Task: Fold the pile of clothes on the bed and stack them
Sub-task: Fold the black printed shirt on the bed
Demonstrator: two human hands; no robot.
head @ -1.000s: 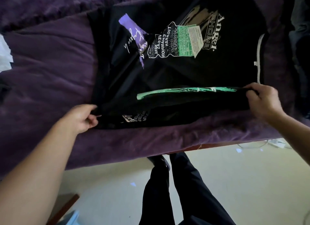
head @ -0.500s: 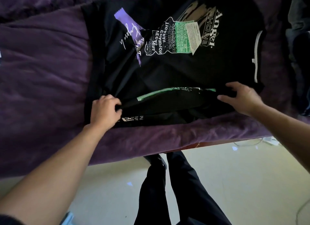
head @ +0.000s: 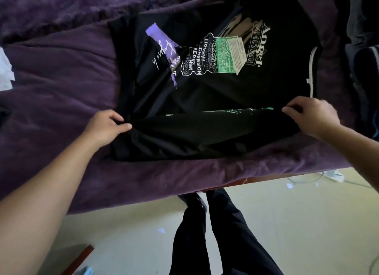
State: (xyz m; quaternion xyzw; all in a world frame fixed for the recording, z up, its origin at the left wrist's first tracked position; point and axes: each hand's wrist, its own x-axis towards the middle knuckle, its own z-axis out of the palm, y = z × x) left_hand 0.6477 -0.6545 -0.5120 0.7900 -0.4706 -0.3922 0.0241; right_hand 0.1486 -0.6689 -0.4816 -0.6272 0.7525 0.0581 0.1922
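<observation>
Black graphic t-shirt (head: 205,86) (purple, green, white prints) flat on purple bed (head: 57,86), near edge folded over; left hand (head: 104,127) and right hand (head: 311,114) pinch the fold's ends.

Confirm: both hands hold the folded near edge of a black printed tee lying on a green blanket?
No: head view shows the blanket is purple, not green. Rest stands: left hand and right hand hold the folded near edge of the black printed tee.
</observation>
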